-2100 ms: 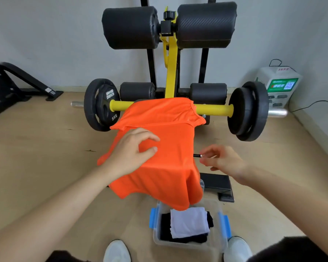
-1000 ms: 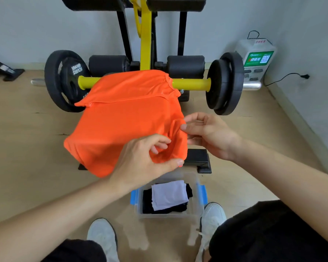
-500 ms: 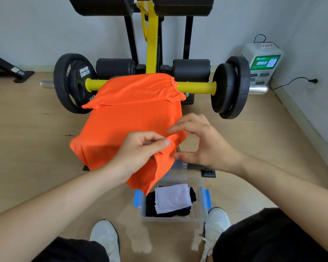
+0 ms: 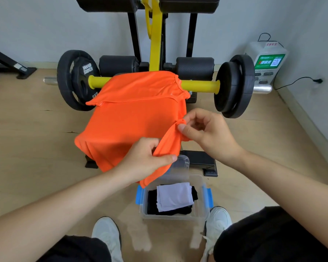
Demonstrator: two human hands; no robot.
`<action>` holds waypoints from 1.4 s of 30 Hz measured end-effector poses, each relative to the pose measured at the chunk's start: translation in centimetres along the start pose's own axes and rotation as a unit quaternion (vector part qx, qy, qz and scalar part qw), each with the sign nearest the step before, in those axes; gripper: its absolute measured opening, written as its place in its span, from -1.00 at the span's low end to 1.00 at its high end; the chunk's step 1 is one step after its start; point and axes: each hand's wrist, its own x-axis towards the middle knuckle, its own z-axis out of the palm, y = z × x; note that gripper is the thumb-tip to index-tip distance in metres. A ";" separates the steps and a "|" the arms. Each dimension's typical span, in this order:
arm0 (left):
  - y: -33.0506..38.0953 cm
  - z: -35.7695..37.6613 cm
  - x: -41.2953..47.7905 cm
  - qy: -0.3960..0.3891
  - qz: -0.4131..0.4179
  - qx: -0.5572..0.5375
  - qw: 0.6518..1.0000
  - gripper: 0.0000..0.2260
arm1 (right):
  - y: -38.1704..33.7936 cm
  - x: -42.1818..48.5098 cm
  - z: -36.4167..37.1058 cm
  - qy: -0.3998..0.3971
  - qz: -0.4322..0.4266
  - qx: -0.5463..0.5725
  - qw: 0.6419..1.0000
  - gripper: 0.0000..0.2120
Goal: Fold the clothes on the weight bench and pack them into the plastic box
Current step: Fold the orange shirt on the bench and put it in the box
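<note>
An orange shirt [image 4: 129, 118] lies draped over the weight bench [image 4: 199, 161], its far end folded near the yellow bar. My left hand [image 4: 144, 159] grips the shirt's near right corner, which hangs down over the box. My right hand [image 4: 206, 133] pinches the shirt's right edge a little farther up. A clear plastic box [image 4: 204, 210] with blue latches stands on the floor between my feet, below the bench end. Inside it lie a folded white garment [image 4: 174, 198] on top of a black one [image 4: 151, 203].
A barbell with a yellow bar [image 4: 199, 85] and black plates [image 4: 233, 87] lies across behind the shirt. Black roller pads and a yellow upright rise behind it. A white charging unit [image 4: 267, 63] stands by the right wall. My white shoes [image 4: 106, 233] flank the box.
My right hand has moved onto the shirt's right edge and now pinches it. My left hand still holds the lifted corner. The camera has shifted slightly.
</note>
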 end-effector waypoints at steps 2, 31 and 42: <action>-0.4 -0.5 0.0 -0.009 0.007 0.056 0.998 -0.62 | 0.1 0.4 -0.5 0.030 0.029 0.040 0.998 -0.91; -0.7 -11.6 10.8 0.255 0.047 0.065 0.964 -0.88 | 5.1 12.7 -2.6 0.227 0.198 -0.023 0.953 -0.87; -4.1 -13.9 5.7 0.171 -0.013 0.201 0.965 -0.76 | 3.4 11.4 5.4 -0.046 -0.145 -0.285 0.946 -0.75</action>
